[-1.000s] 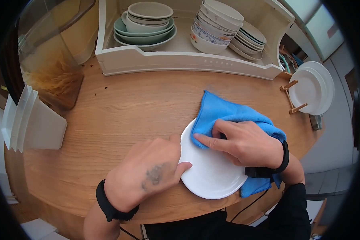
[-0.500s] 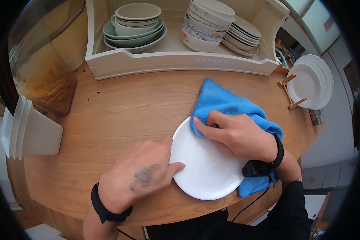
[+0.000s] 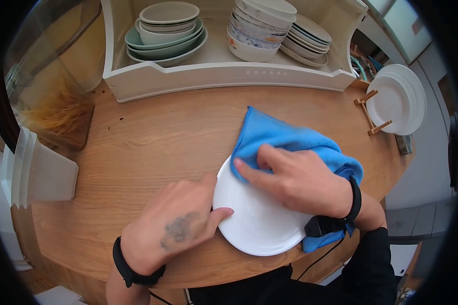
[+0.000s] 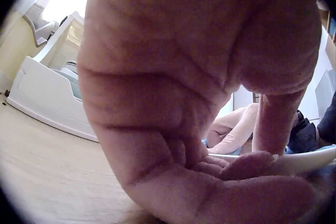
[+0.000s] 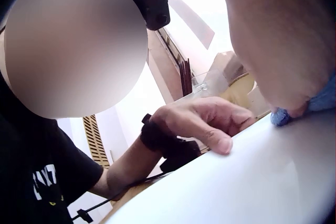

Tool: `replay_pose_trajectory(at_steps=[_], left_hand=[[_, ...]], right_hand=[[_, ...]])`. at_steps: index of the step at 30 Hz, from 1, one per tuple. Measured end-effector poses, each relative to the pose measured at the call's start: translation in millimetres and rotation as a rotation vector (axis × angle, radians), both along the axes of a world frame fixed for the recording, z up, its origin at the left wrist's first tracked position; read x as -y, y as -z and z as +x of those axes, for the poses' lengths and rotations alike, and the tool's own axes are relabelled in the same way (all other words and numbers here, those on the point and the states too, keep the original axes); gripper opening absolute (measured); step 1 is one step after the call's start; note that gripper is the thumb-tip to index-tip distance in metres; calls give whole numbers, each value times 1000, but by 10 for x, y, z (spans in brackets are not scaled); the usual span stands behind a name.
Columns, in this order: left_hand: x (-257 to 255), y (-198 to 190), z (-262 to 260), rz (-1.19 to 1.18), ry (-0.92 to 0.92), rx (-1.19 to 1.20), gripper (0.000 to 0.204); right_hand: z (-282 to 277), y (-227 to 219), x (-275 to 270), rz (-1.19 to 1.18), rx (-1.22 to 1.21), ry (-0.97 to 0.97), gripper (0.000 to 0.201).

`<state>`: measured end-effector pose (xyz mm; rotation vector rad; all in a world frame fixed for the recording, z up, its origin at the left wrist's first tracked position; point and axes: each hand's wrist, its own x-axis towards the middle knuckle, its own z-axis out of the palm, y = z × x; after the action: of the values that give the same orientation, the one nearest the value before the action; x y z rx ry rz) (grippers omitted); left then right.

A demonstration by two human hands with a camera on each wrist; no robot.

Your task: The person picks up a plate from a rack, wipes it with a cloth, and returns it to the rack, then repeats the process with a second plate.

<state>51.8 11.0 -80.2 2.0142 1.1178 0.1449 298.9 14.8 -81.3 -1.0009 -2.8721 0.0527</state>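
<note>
A round white plate (image 3: 257,223) lies near the front edge of the wooden table. My left hand (image 3: 170,221) grips its left rim, thumb on the upper face; in the left wrist view the curled fingers (image 4: 247,198) reach under the rim. A blue cloth (image 3: 275,129) covers the plate's far part and spreads onto the table behind and to the right. My right hand (image 3: 303,180) holds the cloth bunched against the plate, thumb along its left edge; the other fingertips are mostly hidden. In the right wrist view a bit of cloth (image 5: 281,117) touches the plate's white surface (image 5: 226,187).
At the back, a cream rack (image 3: 213,79) holds stacked bowls (image 3: 254,38) and small plates (image 3: 305,43). White plates (image 3: 392,104) stand in a wooden holder at the right. Nested white containers (image 3: 48,170) and a clear box of pasta (image 3: 61,112) stand at the left.
My right hand has slid the cloth a little left and toward me over the plate since half a second ago. The left hand keeps its grip on the rim. The head view has shifted slightly.
</note>
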Motion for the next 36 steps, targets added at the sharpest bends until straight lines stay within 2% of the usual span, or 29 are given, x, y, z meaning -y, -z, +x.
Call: replay_pose_trajectory(at_steps=[8, 12, 15, 17, 22, 24, 28, 30, 32, 33, 35, 36], left_hand=[[-16, -68, 22, -20, 12, -34, 35], [-12, -69, 39, -50, -13, -89, 36], [-18, -70, 49, -64, -14, -88, 35], [-20, -63, 50, -59, -13, -84, 33], [-8, -2, 37, -10, -47, -72, 29], [-2, 7, 49, 8, -57, -49, 28], [-9, -42, 66, -23, -37, -79, 29], [0, -28, 58, -7, -25, -82, 29], [-2, -36, 60, -13, -38, -86, 29], [-4, -38, 61, -16, -53, -88, 29], [-2, -25, 60, -17, -53, -86, 29], [0, -23, 57, -17, -54, -85, 30]], right_hand=[[148, -71, -41, 42, 72, 251, 64], [159, -54, -11, 106, 126, 312, 61], [188, -7, -30, 78, 135, 296, 59], [195, 60, -51, 46, -16, 114, 59], [117, 35, 84, -176, -68, -34, 60], [95, 8, 140, -303, -32, -165, 62], [73, 72, 222, -360, -109, -318, 64], [70, 28, 214, -351, -95, -307, 64], [58, -58, 177, -418, -1, -235, 51], [64, -46, 169, -418, -1, -235, 51], [85, -4, 166, -295, -40, -101, 50], [102, -10, 154, -296, -41, -100, 50]])
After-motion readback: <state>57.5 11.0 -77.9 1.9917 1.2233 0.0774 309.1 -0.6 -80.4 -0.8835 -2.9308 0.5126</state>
